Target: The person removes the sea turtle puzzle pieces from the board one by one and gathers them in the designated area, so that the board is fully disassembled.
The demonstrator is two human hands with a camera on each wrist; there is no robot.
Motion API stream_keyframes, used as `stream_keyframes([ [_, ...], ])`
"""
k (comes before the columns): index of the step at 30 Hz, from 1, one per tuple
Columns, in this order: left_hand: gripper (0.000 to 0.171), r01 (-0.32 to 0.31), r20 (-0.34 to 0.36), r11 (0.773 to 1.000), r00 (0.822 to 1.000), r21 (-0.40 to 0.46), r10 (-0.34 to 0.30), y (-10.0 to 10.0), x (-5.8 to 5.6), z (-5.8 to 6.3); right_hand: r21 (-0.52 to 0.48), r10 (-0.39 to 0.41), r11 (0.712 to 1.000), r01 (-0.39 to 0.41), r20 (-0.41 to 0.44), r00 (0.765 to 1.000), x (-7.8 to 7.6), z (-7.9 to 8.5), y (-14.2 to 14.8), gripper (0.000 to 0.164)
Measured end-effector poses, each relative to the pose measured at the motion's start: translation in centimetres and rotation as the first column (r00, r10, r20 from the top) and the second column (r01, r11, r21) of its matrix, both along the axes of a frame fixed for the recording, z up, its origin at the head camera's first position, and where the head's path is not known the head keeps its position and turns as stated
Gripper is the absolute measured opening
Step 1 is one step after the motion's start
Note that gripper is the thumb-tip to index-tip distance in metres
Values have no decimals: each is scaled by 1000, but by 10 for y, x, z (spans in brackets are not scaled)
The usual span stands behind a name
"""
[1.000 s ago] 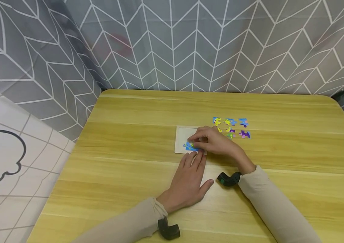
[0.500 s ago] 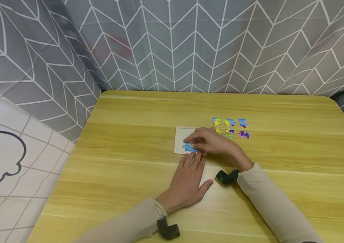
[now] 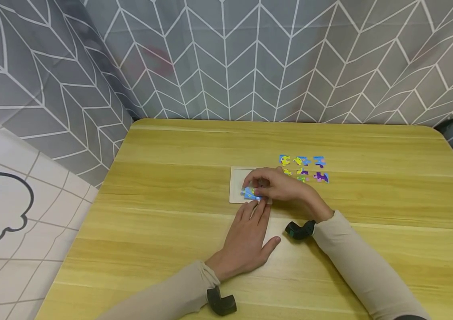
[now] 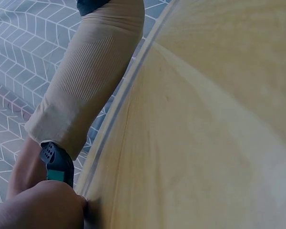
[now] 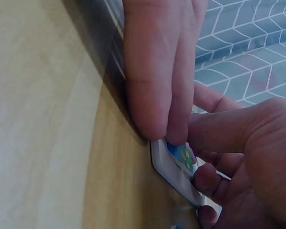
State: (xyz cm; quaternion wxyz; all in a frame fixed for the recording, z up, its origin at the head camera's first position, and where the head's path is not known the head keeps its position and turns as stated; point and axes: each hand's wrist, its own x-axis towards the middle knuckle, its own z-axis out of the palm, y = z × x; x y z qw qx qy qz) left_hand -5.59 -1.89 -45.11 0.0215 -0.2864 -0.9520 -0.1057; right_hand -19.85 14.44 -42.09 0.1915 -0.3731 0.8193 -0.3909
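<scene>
A pale square puzzle tray [image 3: 236, 183] lies mid-table. Blue jigsaw puzzle pieces [image 3: 250, 194] with green marks sit along its near side, partly hidden by fingers. Above them my right hand [image 3: 280, 184] has its thumb and index finger curled round a puzzle piece. In the right wrist view a blue-green puzzle piece [image 5: 185, 156] shows between that hand's fingers and the tray rim [image 5: 169, 169]. My left hand [image 3: 246, 240] lies flat with fingers straight, fingertips at the tray's near edge. Only its thumb side shows in the left wrist view.
Several loose puzzle pieces [image 3: 320, 177], yellow, purple and blue, lie to the right of the tray, some behind the right hand. Black wrist devices are on the left sleeve [image 3: 221, 303] and right sleeve [image 3: 300, 231]. A grey patterned curtain [image 3: 226, 62] hangs behind the wooden table [image 3: 170, 169].
My right index finger stretches left over the pieces, then draws back a little. The blue piece at the tray's near left shifts slightly in place. My left hand stays where it was.
</scene>
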Motion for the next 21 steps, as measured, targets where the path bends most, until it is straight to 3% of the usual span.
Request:
stream_keyframes([
  [10,77,-2,-14,1000,1000,7,2,0,0,0,-6,-21,1000,22,111,994,-1,2,-1,26],
  [16,76,1,-27,1000,1000,3,-1,0,-1,0,-4,30,1000,-30,91,995,-3,5,1,36],
  [21,76,0,-42,1000,999,3,0,-1,-1,1,25,52,998,-54,80,995,-7,10,0,30],
])
